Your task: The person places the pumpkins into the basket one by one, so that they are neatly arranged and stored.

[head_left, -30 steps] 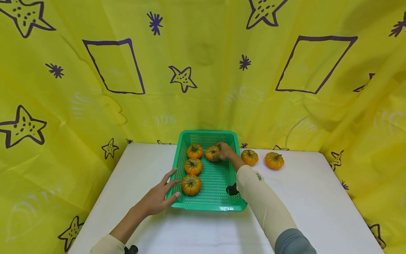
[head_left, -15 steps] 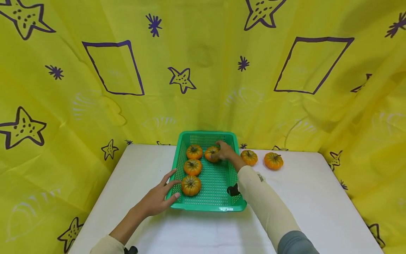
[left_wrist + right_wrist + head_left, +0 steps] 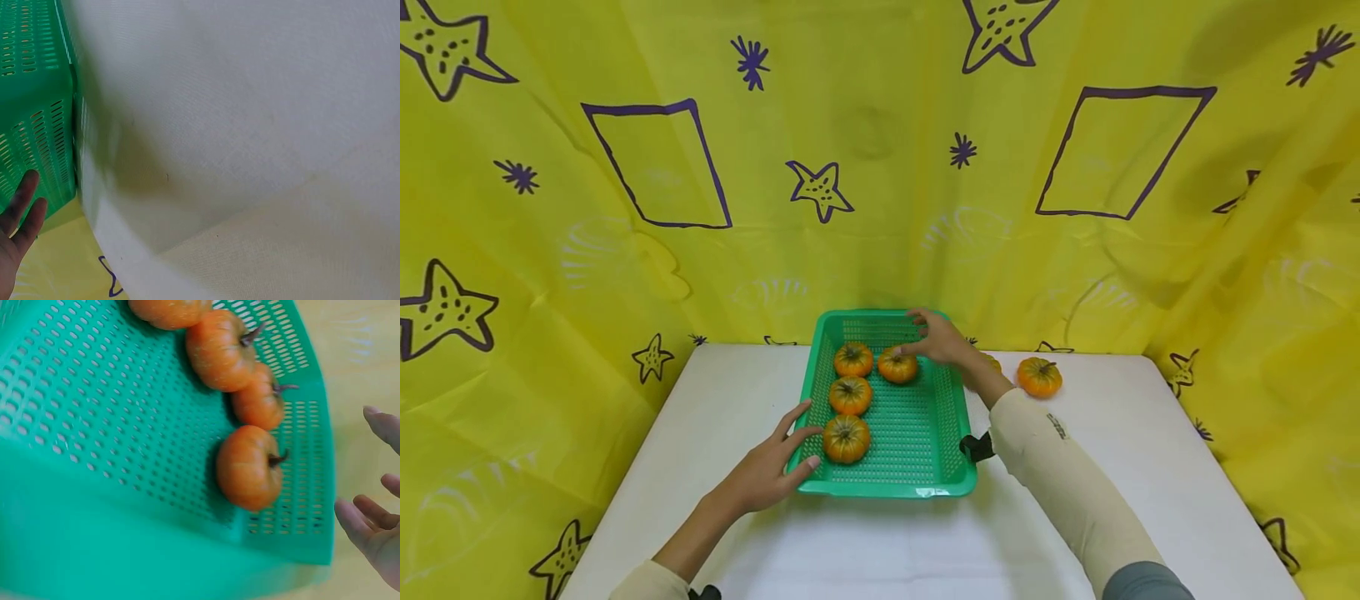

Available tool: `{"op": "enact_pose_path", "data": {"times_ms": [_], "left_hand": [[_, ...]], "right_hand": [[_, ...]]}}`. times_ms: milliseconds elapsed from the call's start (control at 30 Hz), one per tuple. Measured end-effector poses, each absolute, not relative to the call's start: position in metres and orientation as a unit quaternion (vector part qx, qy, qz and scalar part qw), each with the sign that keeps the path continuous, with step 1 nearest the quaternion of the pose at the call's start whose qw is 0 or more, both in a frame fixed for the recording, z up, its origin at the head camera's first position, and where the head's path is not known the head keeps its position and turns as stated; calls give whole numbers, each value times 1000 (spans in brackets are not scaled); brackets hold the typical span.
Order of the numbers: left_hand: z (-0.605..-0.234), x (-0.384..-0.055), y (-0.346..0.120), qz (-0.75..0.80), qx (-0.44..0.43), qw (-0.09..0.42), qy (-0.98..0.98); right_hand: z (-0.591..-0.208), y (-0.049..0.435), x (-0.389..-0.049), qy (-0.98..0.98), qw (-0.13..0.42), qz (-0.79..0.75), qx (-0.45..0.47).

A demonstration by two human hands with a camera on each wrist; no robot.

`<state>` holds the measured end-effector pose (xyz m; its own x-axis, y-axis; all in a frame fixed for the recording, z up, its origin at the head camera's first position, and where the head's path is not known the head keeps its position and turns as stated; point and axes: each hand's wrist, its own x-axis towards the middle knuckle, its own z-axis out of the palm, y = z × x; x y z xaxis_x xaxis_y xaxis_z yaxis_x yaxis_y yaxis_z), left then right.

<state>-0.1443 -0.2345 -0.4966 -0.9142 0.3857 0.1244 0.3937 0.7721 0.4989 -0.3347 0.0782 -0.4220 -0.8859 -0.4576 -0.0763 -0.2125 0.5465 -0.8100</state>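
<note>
A green plastic basket [image 3: 887,490] holds several small orange pumpkins. Three stand in a column along its left side, the front one [image 3: 846,439] largest in view; a fourth pumpkin [image 3: 898,365] sits at the back, right of the column. My right hand [image 3: 946,340] is over the basket's back right corner, fingers spread and holding nothing. In the right wrist view the same hand [image 3: 382,540] appears apart from the pumpkins. My left hand [image 3: 763,475] rests at the basket's left rim with fingers extended, as the left wrist view also shows beside the perforated wall [image 3: 44,134].
On the white table [image 3: 1075,475], right of the basket, lies another pumpkin [image 3: 1039,377]. One more pumpkin [image 3: 995,363] is mostly hidden behind my right wrist. A yellow curtain [image 3: 880,250] with drawn stars encloses the back and sides.
My right hand has let go of the pumpkin at the back of the basket and lifted up and to the right. My left hand has stayed at the rim.
</note>
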Motion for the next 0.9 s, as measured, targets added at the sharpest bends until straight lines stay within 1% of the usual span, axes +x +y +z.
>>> {"op": "enact_pose_path", "data": {"times_ms": [133, 367, 633, 900], "left_hand": [[-498, -144, -235, -266, -203, 6, -942], [-499, -142, -236, -269, -197, 7, -943], [-499, -141, -235, -272, -197, 10, -942], [-499, -144, -234, -270, -210, 17, -940]], "right_hand": [[-413, 97, -330, 866, 128, -441, -199], [-411, 144, -324, 870, 93, -441, -199], [-423, 203, -324, 888, 72, -419, -175], [-442, 256, -325, 912, 56, -390, -113]]}}
